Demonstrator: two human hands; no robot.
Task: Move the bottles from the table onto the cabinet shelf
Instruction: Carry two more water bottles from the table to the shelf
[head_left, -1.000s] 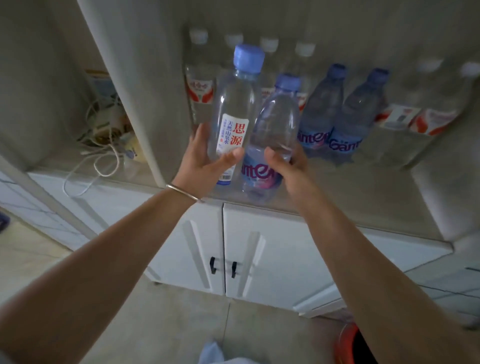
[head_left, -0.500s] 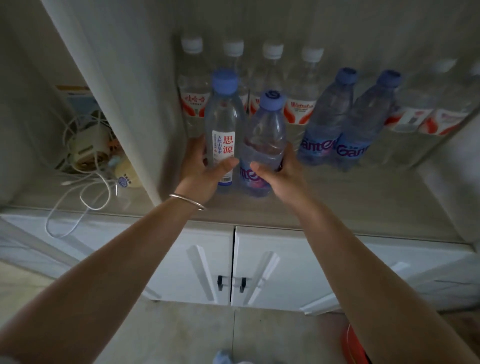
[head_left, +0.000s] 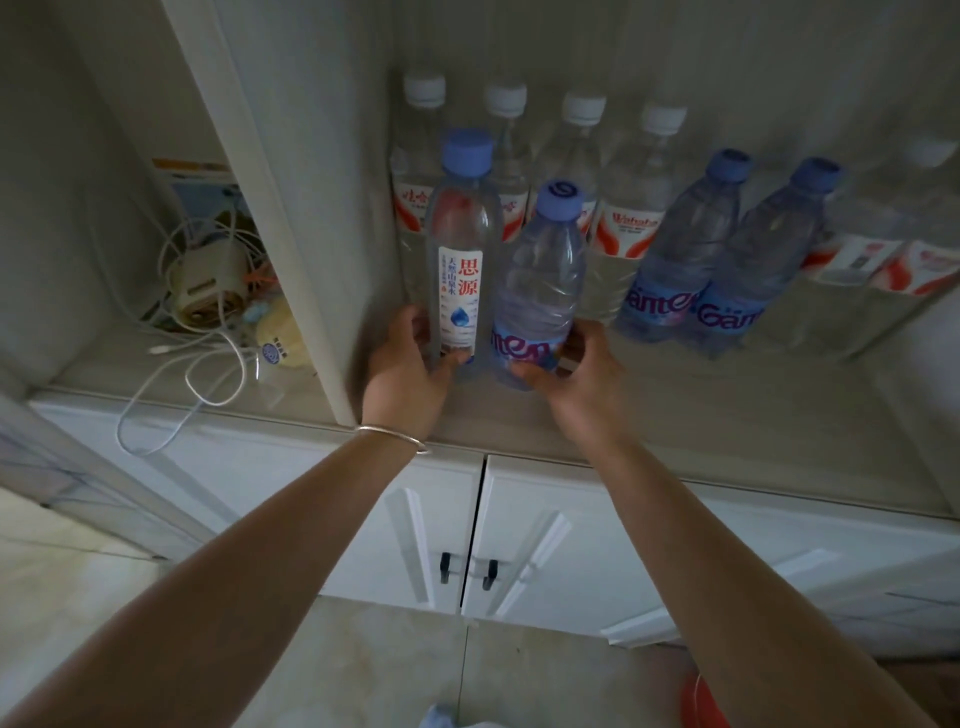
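Head view | our left hand (head_left: 402, 364) grips tall clear white-labelled bottle (head_left: 460, 249), right hand (head_left: 582, 366) grips ribbed blue-capped bottle (head_left: 543, 283) | setting both on grey cabinet shelf (head_left: 727, 405) | next: release.

The tall bottle (head_left: 460, 254) is clear, glossy plastic with a smooth blue plastic cap and a white paper-like label printed in red. The shorter bottle (head_left: 540, 291) beside it is ribbed clear plastic with a shiny purple film label. The cabinet shelf (head_left: 727, 410) looks like matt, pale wood-grain laminate. The cabinet doors (head_left: 597, 525) are smooth white with a slight sheen. A thin polished metal bangle (head_left: 392, 436) circles the left wrist. The floor tiles (head_left: 332, 670) are glossy.
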